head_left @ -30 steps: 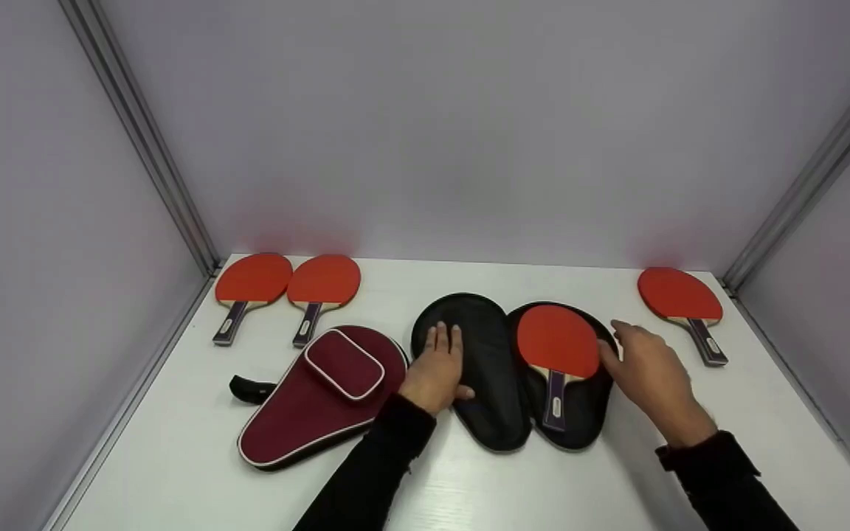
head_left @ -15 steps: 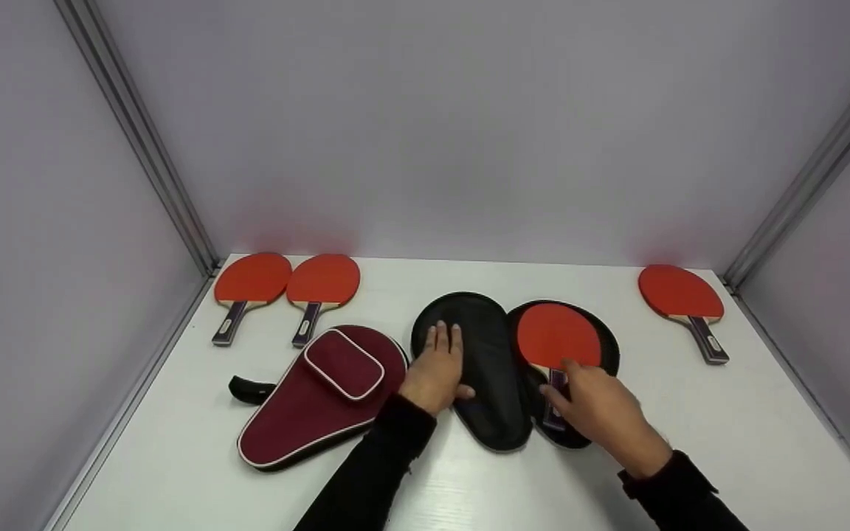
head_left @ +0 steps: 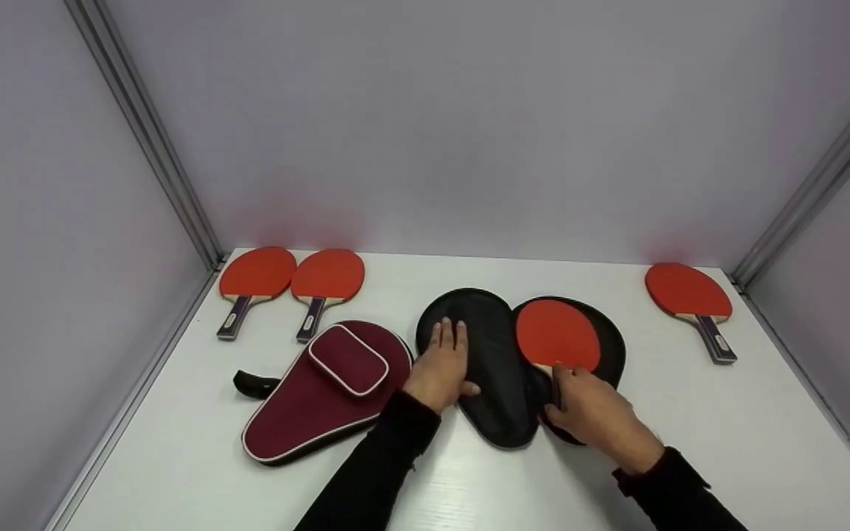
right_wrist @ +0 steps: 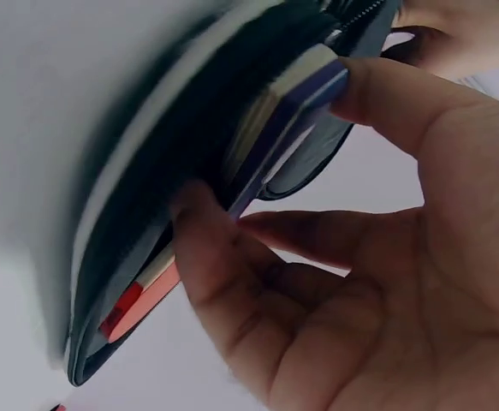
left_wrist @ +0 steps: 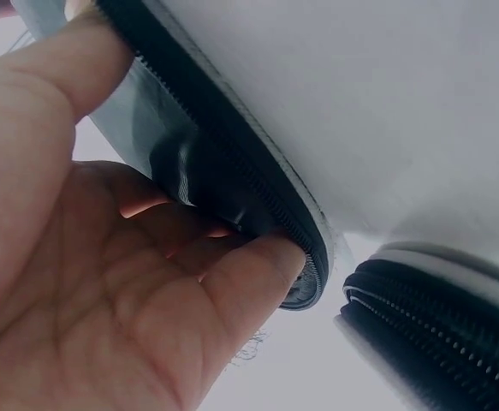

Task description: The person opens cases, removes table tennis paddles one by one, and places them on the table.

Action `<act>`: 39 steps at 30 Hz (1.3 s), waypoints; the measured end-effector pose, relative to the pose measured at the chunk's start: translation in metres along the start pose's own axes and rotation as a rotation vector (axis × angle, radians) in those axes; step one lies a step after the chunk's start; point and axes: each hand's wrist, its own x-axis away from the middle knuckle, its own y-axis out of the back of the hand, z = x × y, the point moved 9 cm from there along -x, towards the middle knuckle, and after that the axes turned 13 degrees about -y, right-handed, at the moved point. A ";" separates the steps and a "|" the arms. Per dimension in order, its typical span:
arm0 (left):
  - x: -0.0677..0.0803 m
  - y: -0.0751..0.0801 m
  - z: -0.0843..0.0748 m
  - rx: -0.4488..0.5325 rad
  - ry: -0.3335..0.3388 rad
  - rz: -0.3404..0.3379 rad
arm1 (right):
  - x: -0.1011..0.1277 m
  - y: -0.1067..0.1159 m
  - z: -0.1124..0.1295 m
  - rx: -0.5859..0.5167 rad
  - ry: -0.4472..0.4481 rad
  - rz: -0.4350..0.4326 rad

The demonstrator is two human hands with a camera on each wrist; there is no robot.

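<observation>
An unzipped black paddle case [head_left: 499, 391] lies spread in two halves near the table's middle. My left hand [head_left: 441, 372] rests on its left half with fingers extended; the left wrist view shows the fingertips over the zipper edge [left_wrist: 232, 171]. In the right half [head_left: 612, 343] lies a table tennis paddle [head_left: 558, 335], red side up. My right hand [head_left: 593, 409] grips its handle, mostly hiding it in the head view. Seen from the right wrist, the thumb is at the end of the handle [right_wrist: 288, 120] and the fingers curl along its side.
A maroon paddle case [head_left: 322, 405] with white piping lies left of my left hand, its black strap [head_left: 255, 385] sticking out. Two red paddles [head_left: 257, 273] lie at the back left. Another paddle [head_left: 688, 290] is at the back right. Grey walls [head_left: 469, 133] enclose the table.
My right hand has moved left from the right edge of the case to the paddle's handle and now grips it. The left hand stays on the case's left half.
</observation>
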 end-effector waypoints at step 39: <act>-0.002 -0.006 0.004 -0.010 0.002 -0.018 | 0.001 0.127 -0.075 -0.190 -0.027 -0.417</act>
